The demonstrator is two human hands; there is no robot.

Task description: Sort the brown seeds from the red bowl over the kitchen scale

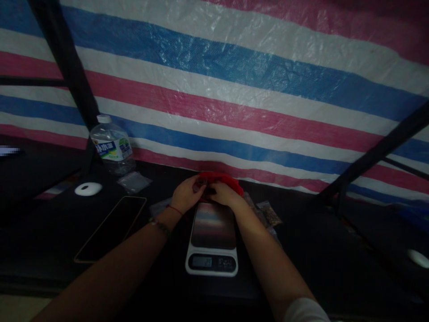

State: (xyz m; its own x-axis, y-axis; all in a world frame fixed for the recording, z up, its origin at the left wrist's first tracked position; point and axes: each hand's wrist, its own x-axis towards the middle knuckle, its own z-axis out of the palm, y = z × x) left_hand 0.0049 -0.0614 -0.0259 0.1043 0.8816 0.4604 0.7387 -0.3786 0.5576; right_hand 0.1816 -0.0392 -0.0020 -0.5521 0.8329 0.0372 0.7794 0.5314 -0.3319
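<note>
Keeping the small white digital kitchen scale (212, 240) right in front of me, handy I guess. My left hand (187, 194) and right hand (225, 195) meet just past it, both pinching the floppy red cloth pouch (224, 180). Clear plastic water bottle (112, 145) stands off left by the striped tarp (234, 76).

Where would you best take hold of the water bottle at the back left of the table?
Probably around the water bottle at its labelled middle, reaching from the front right. It stands upright with its round body exposed there, and the dark post rises close behind it. The left hand is nearer.
</note>
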